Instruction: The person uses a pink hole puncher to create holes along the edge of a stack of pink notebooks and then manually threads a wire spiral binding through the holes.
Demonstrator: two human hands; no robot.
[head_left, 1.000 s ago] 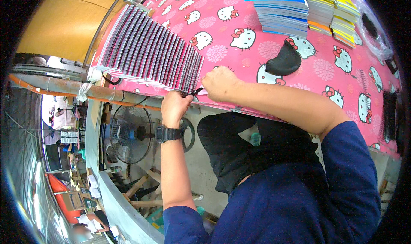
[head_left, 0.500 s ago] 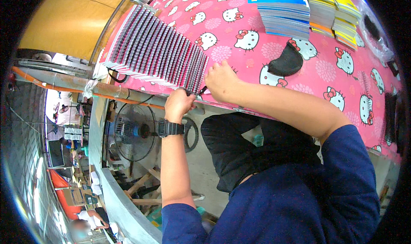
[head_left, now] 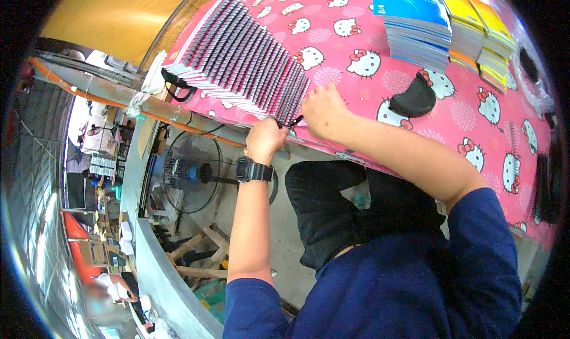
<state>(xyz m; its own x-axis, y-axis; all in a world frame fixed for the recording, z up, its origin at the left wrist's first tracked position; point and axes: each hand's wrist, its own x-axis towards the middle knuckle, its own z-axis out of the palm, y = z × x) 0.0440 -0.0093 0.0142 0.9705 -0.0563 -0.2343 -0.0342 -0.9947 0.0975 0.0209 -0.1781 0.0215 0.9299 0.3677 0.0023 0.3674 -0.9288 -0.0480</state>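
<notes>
Fingers of the left hand [head_left: 265, 138] are curled shut around a thin black cord [head_left: 294, 122] at the near end of a long fanned row of notebooks [head_left: 246, 62], right at the table edge; the right hand [head_left: 323, 108] rests on the pink cartoon-cat tablecloth [head_left: 368, 95] just beside that same end, its fingers bent down and pinching the cord where it meets the last notebooks. That row lies slanted across the far left part of the table, with another black strap [head_left: 178, 83] looped at its far end. A black wristwatch [head_left: 253, 171] sits on the left wrist. Well apart to the right stand a blue stack of booklets [head_left: 415, 21] and yellow stacks [head_left: 484, 30], and a black pouch [head_left: 414, 99] lies between them and the right forearm. Below the table edge, an electric fan [head_left: 191, 172] stands near the left arm, past an orange-marked rail [head_left: 119, 92].
</notes>
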